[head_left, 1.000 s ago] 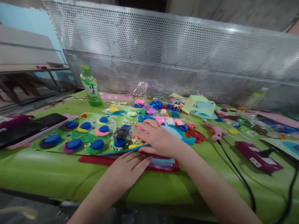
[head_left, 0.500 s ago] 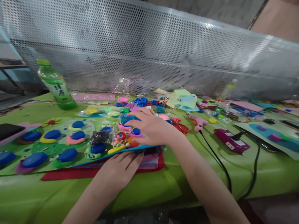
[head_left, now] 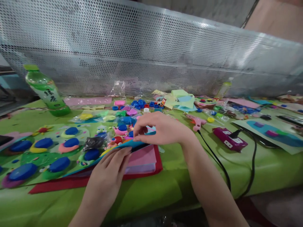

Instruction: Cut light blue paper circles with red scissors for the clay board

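Observation:
A craft board [head_left: 82, 130] with blue caps and coloured clay snails lies at the left, its right end tilted up. My left hand [head_left: 109, 168] is at the board's front edge, fingers wrapped over it near a yellow clay piece. My right hand [head_left: 157, 127] is curled at the board's right end, thumb and fingers bent around its blue edge. Beneath the board lies a red folder [head_left: 157, 167] with pink and lilac sheets [head_left: 142, 159]. A black item in clear plastic [head_left: 96, 143] rests on the board.
A green bottle [head_left: 48, 93] stands at the back left. To the right are a pink glue gun [head_left: 197, 121], a purple power strip [head_left: 229, 138] with cables, and another craft sheet [head_left: 274, 132]. Blue caps [head_left: 138, 104] lie behind, before a perforated metal panel [head_left: 142, 47].
The board's right end is lifted higher, showing more of the pink sheets. My left hand moved from beneath onto the edge. My right hand's fingers, spread before, have curled in.

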{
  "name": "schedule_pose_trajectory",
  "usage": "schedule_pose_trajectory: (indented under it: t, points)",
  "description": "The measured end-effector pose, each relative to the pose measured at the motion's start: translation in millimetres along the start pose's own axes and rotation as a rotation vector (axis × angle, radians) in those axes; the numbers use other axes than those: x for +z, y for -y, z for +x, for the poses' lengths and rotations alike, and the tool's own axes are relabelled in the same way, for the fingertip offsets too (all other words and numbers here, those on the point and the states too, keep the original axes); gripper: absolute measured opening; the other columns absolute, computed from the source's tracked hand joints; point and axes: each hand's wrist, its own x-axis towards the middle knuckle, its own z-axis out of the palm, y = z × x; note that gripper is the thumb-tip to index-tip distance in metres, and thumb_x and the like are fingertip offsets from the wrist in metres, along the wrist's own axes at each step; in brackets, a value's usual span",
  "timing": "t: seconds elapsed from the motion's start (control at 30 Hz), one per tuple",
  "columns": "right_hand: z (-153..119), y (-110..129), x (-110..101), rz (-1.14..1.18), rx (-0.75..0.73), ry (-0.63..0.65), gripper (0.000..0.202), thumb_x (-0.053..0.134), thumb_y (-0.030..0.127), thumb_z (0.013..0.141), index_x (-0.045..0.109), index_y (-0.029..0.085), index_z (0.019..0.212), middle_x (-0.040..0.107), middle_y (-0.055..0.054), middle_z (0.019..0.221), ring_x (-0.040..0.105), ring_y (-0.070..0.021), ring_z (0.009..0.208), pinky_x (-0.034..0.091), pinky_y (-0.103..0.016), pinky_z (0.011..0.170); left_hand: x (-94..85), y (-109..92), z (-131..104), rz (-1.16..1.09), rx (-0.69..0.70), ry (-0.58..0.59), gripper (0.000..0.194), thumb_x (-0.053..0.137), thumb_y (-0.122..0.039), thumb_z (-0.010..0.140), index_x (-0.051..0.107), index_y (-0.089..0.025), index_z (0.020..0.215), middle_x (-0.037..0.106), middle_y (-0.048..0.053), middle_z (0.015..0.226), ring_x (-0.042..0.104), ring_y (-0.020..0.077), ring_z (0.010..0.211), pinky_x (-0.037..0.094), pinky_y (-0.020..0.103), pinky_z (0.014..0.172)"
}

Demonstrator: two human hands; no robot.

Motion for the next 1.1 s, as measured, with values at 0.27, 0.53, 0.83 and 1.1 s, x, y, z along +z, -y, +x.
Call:
schedule_pose_trajectory:
  t: [0.27, 0.53, 0.83, 1.1]
  points:
    - [-46, 2, 17, 0.44, 0.161, 0.145, 0.038, 0.051, 0.034, 0.084, 0.059, 0.015, 0.052, 0.051, 0.001, 0.049, 0.042, -0.0065, 0.045, 0.034, -0.02, 0.047, -1.3, 2, 8, -0.093, -0.116, -0.034, 0.012, 0.051, -0.03, 0.085, 0.059, -0.021, 0.086, 0.068, 0.0, 0.074, 0.064, 0.0174, 0.078, 0.055, 0.03, 0.074]
    - [-69, -4, 58, 0.496, 0.772, -0.019, 0.043, 0.043, 0.05, 0.085, 0.053, 0.014, 0.064, 0.053, 0.002, 0.05, 0.04, -0.0042, 0.035, 0.033, -0.017, 0.037, -4.7, 7, 8, -0.339, -0.299, -0.178, 0.022, 0.062, -0.028, 0.077, 0.063, -0.021, 0.097, 0.067, 0.0, 0.073, 0.064, 0.0164, 0.072, 0.054, 0.034, 0.079]
    - [-70, -5, 73, 0.556, 0.831, -0.202, 0.05, 0.041, 0.058, 0.083, 0.049, 0.014, 0.06, 0.055, 0.0, 0.05, 0.041, -0.004, 0.033, 0.034, -0.017, 0.038, -8.8, 3, 8, -0.528, -0.485, -0.227, 0.017, 0.064, -0.031, 0.075, 0.066, -0.021, 0.089, 0.066, 0.0, 0.076, 0.063, 0.0168, 0.073, 0.053, 0.034, 0.077]
    - [-69, -3, 85, 0.406, 0.839, -0.361, 0.029, 0.05, 0.041, 0.082, 0.049, 0.016, 0.066, 0.05, 0.004, 0.049, 0.04, -0.0058, 0.037, 0.031, -0.019, 0.041, -12.1, 5, 4, -0.393, -0.044, -0.413, 0.02, 0.065, -0.009, 0.072, 0.061, -0.018, 0.089, 0.069, 0.003, 0.079, 0.066, 0.0177, 0.075, 0.055, 0.031, 0.067]
